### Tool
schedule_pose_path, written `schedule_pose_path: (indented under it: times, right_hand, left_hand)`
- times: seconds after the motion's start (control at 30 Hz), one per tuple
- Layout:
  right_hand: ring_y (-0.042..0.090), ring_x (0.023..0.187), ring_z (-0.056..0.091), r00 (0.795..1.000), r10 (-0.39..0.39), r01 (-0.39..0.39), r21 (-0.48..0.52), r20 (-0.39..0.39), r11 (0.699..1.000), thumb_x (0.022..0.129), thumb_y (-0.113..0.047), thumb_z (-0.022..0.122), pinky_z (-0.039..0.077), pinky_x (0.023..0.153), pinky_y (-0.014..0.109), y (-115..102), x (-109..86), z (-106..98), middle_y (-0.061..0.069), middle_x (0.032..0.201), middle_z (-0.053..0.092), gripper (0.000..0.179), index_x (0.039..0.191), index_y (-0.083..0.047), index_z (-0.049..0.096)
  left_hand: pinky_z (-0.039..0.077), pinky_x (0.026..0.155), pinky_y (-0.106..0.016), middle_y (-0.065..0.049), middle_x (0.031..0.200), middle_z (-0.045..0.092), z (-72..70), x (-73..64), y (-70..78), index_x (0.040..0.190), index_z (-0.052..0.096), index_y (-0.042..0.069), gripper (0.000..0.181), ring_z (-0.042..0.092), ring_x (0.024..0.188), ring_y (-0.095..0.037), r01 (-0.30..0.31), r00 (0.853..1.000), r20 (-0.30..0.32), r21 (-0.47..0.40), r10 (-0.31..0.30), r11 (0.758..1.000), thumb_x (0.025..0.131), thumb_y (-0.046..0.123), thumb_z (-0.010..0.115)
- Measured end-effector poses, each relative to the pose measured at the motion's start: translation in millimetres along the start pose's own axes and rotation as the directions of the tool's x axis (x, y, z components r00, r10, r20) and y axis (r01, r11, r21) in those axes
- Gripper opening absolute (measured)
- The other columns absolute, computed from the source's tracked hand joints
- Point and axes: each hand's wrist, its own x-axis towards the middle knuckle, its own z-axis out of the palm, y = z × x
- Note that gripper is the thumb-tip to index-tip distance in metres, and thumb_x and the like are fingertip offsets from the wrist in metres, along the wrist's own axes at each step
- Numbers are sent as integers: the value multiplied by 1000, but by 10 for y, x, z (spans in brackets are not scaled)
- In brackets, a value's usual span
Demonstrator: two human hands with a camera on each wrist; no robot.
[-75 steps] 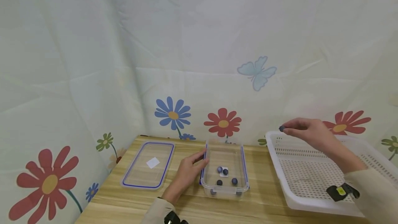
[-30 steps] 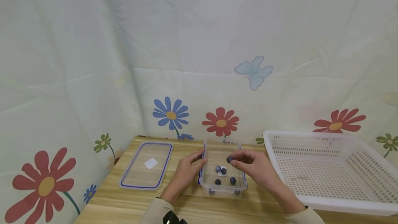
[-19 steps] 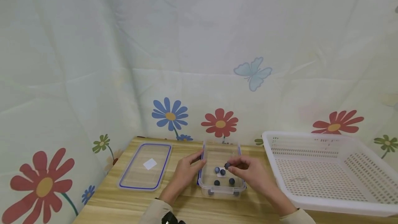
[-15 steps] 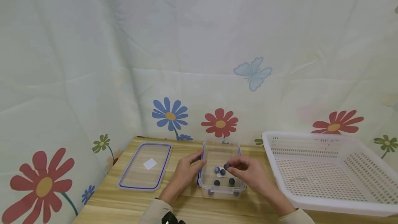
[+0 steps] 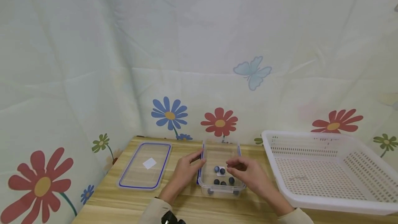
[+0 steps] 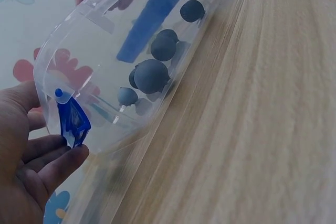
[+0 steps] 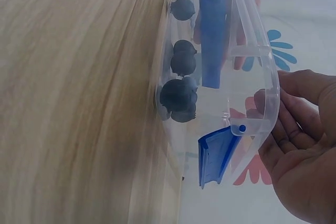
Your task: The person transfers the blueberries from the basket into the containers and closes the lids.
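A clear plastic food container (image 5: 214,155) stands on the wooden table with several blueberries (image 5: 231,180) on its bottom. My left hand (image 5: 185,170) holds the container's left side, thumb at the rim; in the left wrist view its fingertips are on a blue latch (image 6: 73,121) hanging down. My right hand (image 5: 250,175) hovers at the container's right rim, thumb and fingers a little apart with nothing between them. One blueberry (image 5: 223,183) lies near the front wall among the others. The right wrist view shows the right fingers over the rim (image 7: 271,87).
The container's clear lid (image 5: 144,172) with a blue seal and a white label lies flat to the left. A large white perforated basket (image 5: 329,203) stands on the right. Behind the table (image 5: 124,205) hangs a curtain printed with flowers.
My right hand came from above the basket with a blueberry, lowered it over the container and let it go; it now lies near the front. My left hand has kept its hold.
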Motion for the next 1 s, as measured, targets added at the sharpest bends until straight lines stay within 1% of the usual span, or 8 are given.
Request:
schedule_pose_path:
  times: [0.17,0.33,0.43,0.53,0.67,0.8,0.93,1.0]
  right_hand:
    - [15,85,72,1000,2,-2,-20,-7,1000,94,-11,82,59,72,25,5,9,1,6,104,79,17,109,-3,79]
    - [14,88,72,999,32,-33,-37,-14,999,96,-13,81,59,76,25,-14,22,13,1,102,79,15,109,-6,80]
    - [14,91,72,999,45,-45,-38,-6,998,97,-19,81,59,79,25,-49,26,14,-1,103,79,17,110,-9,81]
    - [15,96,72,999,51,-50,-27,11,998,98,-27,80,60,82,27,-133,30,18,-1,107,78,23,114,-11,81]
    - [16,100,73,999,23,-23,-1,27,1000,100,-29,78,60,86,29,-267,63,48,0,111,78,27,119,-10,79]
    - [16,99,73,1000,-19,18,39,25,999,100,-27,77,59,87,29,-366,116,108,2,113,78,29,122,-8,78]
    - [17,99,72,999,-48,47,84,15,995,100,-26,77,59,87,29,-460,159,186,2,113,77,30,124,-8,76]
    - [18,100,72,998,-54,52,101,13,993,100,-26,77,60,87,29,-496,174,229,2,114,77,30,125,-9,76]
  left_hand:
    - [42,117,-53,-16,148,61,-6,7,4,150,59,3,49,55,140,-33,-7,1000,3,17,7,1000,107,25,67]
    - [41,117,-53,-17,149,60,-16,3,22,150,59,2,50,54,141,-34,-11,1000,5,34,11,999,108,28,65]
    - [43,115,-54,-18,148,61,-18,5,50,149,60,3,49,54,141,-36,5,1000,-8,28,-5,1000,108,29,65]
    - [48,111,-53,-18,147,62,-46,22,91,148,62,3,49,55,139,-37,16,999,-33,16,-15,1000,107,31,66]
    - [52,107,-51,-18,146,63,-135,49,149,147,62,3,51,57,138,-37,12,998,-64,19,-11,1000,106,33,68]
    - [52,108,-50,-16,149,61,-249,48,222,149,61,3,54,55,140,-36,11,997,-82,16,-10,1000,105,33,70]
    - [52,108,-48,-15,151,59,-391,37,289,149,60,1,54,54,141,-36,-20,995,-97,-18,18,1000,104,29,72]
    - [53,107,-46,-15,150,60,-462,33,309,149,61,2,53,55,140,-35,-30,993,-112,-12,29,999,103,27,73]
